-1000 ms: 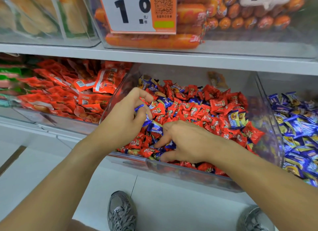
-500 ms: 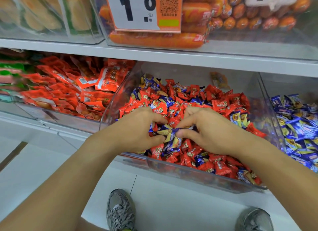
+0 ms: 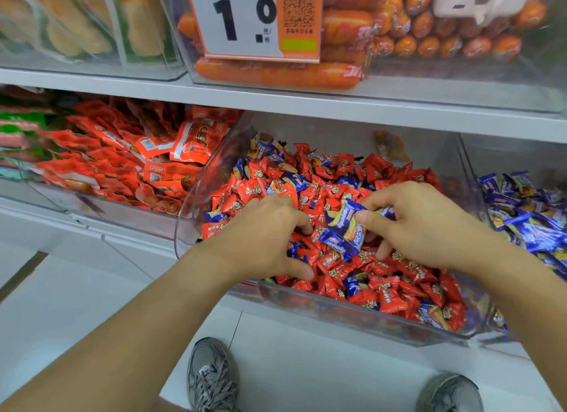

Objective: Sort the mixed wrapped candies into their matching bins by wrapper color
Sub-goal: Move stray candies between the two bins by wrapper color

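Head view, shop shelf.
— Risk? Blue candies (image 3: 345, 230) pinched loosely in the right hand's (image 3: 426, 224) grip could spill back among the red candies (image 3: 386, 289).
— And the left hand (image 3: 260, 243)? Its grip curls into the mixed bin (image 3: 352, 316); I cannot tell what it holds. The blue bin (image 3: 527, 215) sits just right.

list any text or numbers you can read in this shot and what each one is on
"1.0", large black digits: on the white and orange price tag on the upper bin.
Small characters after the digits: too small to read.
QR code and the line under it, same tag: not readable.
White lettering on the blue candies in the right hand: blurred.
Print on red candies, orange sausages, red packets: blurred.
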The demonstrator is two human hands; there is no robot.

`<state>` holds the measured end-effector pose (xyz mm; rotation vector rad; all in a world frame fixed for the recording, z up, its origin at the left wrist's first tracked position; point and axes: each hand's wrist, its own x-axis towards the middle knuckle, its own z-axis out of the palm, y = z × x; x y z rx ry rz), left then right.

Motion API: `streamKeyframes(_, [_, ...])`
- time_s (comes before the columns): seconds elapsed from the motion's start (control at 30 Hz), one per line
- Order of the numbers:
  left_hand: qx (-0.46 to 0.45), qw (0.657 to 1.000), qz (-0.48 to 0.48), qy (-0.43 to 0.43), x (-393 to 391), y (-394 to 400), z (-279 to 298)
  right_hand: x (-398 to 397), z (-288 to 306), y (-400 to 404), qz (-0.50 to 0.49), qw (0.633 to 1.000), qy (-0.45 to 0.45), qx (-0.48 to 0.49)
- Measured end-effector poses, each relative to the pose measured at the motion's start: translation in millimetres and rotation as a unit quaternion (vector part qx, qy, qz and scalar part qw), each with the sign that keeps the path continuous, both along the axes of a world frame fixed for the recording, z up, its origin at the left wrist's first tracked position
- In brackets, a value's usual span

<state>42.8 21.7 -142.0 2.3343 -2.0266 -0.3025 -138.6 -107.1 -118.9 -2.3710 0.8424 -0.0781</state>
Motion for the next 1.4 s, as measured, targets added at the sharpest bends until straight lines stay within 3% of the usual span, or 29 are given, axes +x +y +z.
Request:
streamKeyframes(0.17, [0.023, 0.999, -0.024, -0.010, -3.3, 1.6, 6.5, -5.5, -0.3, -0.5, -0.022, 0.999, 0.006, 0.034])
streamKeyframes(0.37, [-0.078, 0.978, 0.065, 0.182, 15.6, 8.4, 13.6, -9.3, 2.4, 0.8, -0.045, 0.996, -0.013, 0.077])
streamKeyframes(0.7, [-0.124, 0.974, 0.101, 0.161, 7.4, 0.6, 11.1, -9.5, -0.3, 1.3, -0.088, 0.965, -0.100, 0.224])
streamKeyframes(0.97, [-0.147, 0.982, 0.106, 0.045, 15.2, -3.7, 14.3, -8.2, 3.6, 6.8, -0.085, 0.983, -0.051, 0.152])
streamKeyframes(1.07, [-0.179, 0.970, 0.153, 0.065, 21.0, -0.4, 20.3, -10.1, 7.3, 8.5, -0.079, 0.987, -0.050, 0.130])
streamKeyframes(1.17, [-0.184, 0.961, 0.147, 0.148, 13.3, -1.3, 22.8, -13.8, 12.5, 11.4, -0.069, 0.990, -0.043, 0.111])
streamKeyframes(1.27, [-0.116, 0.979, 0.052, 0.157, -9.2, -10.2, 17.6, -20.3, 18.9, 13.4, -0.072, 0.995, -0.036, 0.067])
streamKeyframes(1.4, [0.010, 0.998, -0.018, 0.058, -33.0, -25.3, 5.2, -31.8, 27.4, 13.4, -0.081, 0.995, -0.057, 0.023])
